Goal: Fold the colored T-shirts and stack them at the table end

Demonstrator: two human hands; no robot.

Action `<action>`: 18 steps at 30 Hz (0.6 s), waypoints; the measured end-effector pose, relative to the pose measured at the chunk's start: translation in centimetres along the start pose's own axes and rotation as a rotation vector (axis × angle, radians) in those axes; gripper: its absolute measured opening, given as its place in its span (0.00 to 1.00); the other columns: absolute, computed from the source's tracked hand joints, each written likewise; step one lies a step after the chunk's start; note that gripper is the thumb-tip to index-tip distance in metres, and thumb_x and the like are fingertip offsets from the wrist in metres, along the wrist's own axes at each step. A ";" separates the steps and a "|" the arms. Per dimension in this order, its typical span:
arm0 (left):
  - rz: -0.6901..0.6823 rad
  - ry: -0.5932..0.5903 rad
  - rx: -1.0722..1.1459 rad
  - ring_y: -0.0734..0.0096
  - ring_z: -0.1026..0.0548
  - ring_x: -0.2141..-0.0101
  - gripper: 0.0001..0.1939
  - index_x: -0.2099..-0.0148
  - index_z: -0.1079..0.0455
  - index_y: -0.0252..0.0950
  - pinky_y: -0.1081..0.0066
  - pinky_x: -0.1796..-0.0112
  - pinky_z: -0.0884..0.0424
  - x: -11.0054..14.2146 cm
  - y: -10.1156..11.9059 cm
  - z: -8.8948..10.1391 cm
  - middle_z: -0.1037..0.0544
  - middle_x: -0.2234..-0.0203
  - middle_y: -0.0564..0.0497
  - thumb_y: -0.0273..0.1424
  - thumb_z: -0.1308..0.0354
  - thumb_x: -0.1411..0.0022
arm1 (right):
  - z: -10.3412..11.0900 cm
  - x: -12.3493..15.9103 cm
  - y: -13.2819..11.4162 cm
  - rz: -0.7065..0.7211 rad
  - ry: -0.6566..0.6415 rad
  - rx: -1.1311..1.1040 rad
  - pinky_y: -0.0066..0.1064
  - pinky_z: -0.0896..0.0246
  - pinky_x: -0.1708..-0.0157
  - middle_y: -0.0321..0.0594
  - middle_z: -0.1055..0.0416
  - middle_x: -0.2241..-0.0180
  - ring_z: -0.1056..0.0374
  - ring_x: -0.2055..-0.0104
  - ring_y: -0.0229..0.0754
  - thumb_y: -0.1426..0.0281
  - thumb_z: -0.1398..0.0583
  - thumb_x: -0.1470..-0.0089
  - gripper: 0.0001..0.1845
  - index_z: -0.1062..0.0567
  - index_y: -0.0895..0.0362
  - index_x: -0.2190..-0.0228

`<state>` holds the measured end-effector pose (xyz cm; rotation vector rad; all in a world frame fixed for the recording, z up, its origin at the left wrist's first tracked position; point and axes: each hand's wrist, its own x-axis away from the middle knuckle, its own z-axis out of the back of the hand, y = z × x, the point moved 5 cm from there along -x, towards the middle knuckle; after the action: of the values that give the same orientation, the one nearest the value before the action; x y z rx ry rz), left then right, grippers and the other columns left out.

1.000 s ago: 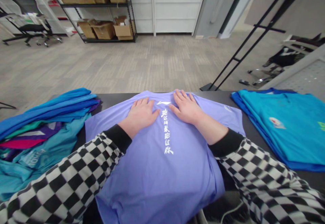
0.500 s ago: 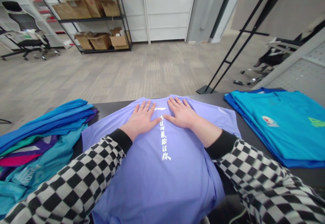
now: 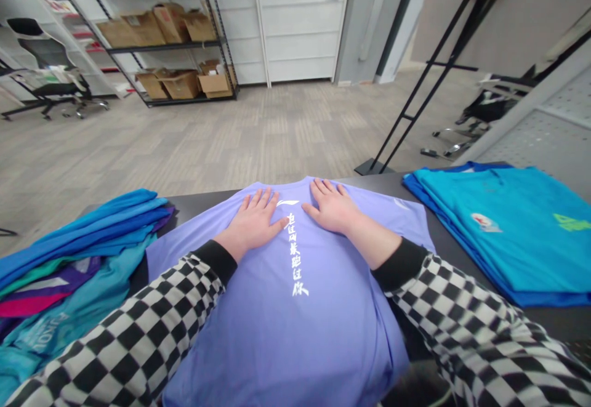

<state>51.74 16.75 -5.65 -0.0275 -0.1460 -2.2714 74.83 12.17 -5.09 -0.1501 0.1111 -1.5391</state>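
Observation:
A lavender T-shirt (image 3: 277, 327) is spread over the dark table, its neckline at the far edge and its lower part running toward me. White characters run in a column down its middle, under a white logo. My left hand (image 3: 253, 217) lies flat on the shirt just left of the print, fingers spread and pointing away from me. To the right of the print, my right hand (image 3: 331, 205) rests flat near the collar, thumb apart from the fingers. Neither hand grasps the fabric. The shirt's lower right side is bunched in loose folds.
Folded blue shirts (image 3: 530, 228) are stacked on the table's right. Rumpled blue, teal and purple clothes (image 3: 78, 259) lie in a pile at left. Beyond the dark table (image 3: 203, 201) stand a black metal stand (image 3: 410, 105) and a shelf with cardboard boxes (image 3: 178, 84).
My right hand has shifted slightly right, away from the print, and my left hand slightly left, so the gap between the thumbs is wider. The camera view has tilted a little.

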 end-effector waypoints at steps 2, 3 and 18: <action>-0.004 0.017 -0.002 0.42 0.56 0.19 0.49 0.14 0.53 0.35 0.41 0.23 0.57 0.1 0.0 -0.1 0.54 0.17 0.39 0.63 0.60 0.22 | -0.1 0.0 0.1 -0.006 -0.009 -0.004 0.60 0.62 0.20 0.51 0.55 0.18 0.58 0.16 0.63 0.41 0.51 0.27 0.49 0.46 0.58 0.20; -0.005 0.023 -0.002 0.43 0.56 0.19 0.49 0.14 0.53 0.35 0.41 0.23 0.57 0.1 0.0 -0.1 0.53 0.17 0.39 0.63 0.60 0.22 | -0.1 0.0 0.1 -0.008 -0.007 -0.006 0.60 0.63 0.20 0.51 0.55 0.18 0.58 0.16 0.63 0.41 0.50 0.27 0.49 0.46 0.58 0.20; 0.002 0.036 -0.019 0.44 0.54 0.19 0.49 0.15 0.52 0.34 0.41 0.23 0.55 0.1 0.1 -0.1 0.52 0.17 0.38 0.63 0.59 0.22 | -0.6 -0.1 0.7 -0.102 0.016 -0.025 0.60 0.64 0.20 0.54 0.55 0.18 0.59 0.16 0.61 0.40 0.51 0.27 0.49 0.45 0.60 0.21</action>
<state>51.74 16.65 -5.73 0.0034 -0.1047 -2.2700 75.40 12.31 -5.75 -0.1655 0.1368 -1.6414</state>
